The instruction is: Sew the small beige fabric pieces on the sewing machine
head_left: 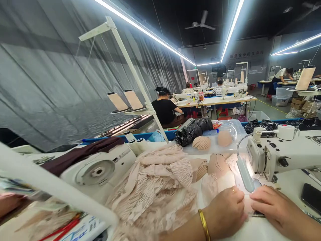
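Observation:
My left hand (227,211), with a gold bracelet and a ring, is closed on pale pink fabric (248,205) at the front of the sewing machine (273,154). My right hand (276,207) pinches the same fabric from the other side, its fingertips close to my left hand. A small lamp (245,175) on a bent neck lights the spot just above both hands. Beige moulded cups (218,164) and lace lie behind my left hand. The needle area is mostly hidden by the lamp and hands.
A heap of pink lace (163,180) covers the left of the table. A phone (311,195) lies at the right. Behind are a plastic lid (232,129), a black bag (194,130) and a thread stand (131,67). Other people sit farther back; another person's hand (11,202) shows far left.

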{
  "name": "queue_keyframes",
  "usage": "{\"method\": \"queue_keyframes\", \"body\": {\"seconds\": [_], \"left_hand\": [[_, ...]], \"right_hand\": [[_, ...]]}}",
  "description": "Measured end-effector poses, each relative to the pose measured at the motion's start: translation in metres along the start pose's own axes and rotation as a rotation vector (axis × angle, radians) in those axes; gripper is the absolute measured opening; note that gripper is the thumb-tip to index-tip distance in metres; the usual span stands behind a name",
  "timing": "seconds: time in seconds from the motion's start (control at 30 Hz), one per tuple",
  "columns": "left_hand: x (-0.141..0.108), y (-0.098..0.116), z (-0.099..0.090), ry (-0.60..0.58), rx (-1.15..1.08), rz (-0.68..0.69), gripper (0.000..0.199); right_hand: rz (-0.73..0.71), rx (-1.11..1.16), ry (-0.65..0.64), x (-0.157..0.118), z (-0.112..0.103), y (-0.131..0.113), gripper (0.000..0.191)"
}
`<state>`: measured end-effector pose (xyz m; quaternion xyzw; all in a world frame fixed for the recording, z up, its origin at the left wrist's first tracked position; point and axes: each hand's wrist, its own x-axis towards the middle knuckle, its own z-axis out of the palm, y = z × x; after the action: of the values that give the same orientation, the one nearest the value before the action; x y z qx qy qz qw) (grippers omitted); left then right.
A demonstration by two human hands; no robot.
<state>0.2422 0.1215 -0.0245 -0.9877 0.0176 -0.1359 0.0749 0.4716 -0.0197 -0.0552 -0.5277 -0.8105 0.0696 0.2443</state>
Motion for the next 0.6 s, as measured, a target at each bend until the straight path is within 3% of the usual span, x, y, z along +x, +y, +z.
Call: {"method": "queue_keyframes", "body": {"seconds": [0.17,0.37,0.6], "left_hand": [[-0.004,0.005,-0.001,0.032,-0.018,-0.056,0.02],[-0.009,0.001,0.002,0.122,-0.237,-0.035,0.019],[-0.002,0.001,0.018,0.203,-0.263,-0.164,0.02]], "right_hand": [[0.038,-0.069,-0.122,-0.003,-0.011,-0.009,0.043],[0.004,-0.098,-0.203,0.002,-0.015,-0.019,0.035],[0.072,-0.14,-0.167,-0.004,-0.006,-0.007,0.039]]}}
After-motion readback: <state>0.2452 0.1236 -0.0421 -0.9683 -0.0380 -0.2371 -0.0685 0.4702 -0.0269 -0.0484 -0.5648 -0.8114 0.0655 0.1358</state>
